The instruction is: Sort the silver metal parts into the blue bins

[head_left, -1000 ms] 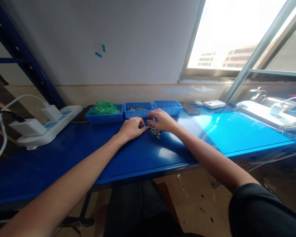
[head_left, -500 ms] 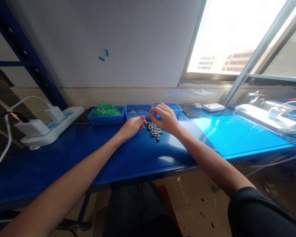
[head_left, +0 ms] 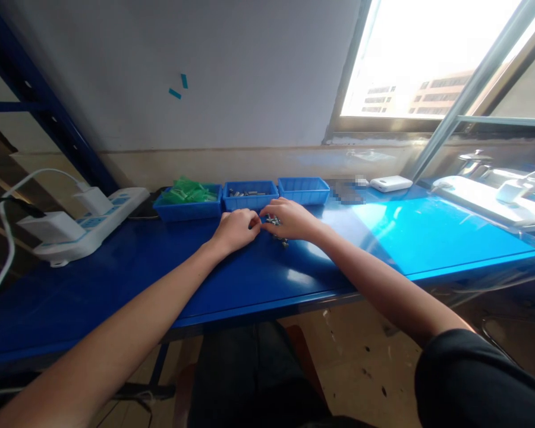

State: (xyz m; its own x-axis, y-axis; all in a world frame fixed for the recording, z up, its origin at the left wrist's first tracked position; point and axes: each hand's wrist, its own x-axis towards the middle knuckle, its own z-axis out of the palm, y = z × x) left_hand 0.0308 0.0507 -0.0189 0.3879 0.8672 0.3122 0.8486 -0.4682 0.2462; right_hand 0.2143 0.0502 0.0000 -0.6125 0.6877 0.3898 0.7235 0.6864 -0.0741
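A blue workbench (head_left: pixel 129 279) stretched across the view, a white power strip (head_left: pixel 96 223) lying at its left end. Along the back stood a blue left bin (head_left: pixel 189 212), a matching middle bin (head_left: pixel 249 203) and a right bin (head_left: pixel 310 197) that showed its ribbed inner walls. Before the middle bin, a person's left hand (head_left: pixel 238 229) and right hand (head_left: pixel 292 219) met closely at the fingertips, fingers curled; whether either gripped a piece could not be told. Pixelation masked part of a dark flat object (head_left: pixel 348 191) beside the right bin. Green plastic pieces (head_left: pixel 188 191) heaped the left bin; short grey metal pieces (head_left: pixel 249 193) lay in the middle one. Small silvery fasteners (head_left: pixel 273 220) sat piled on the workbench, partly hidden by the right hand.
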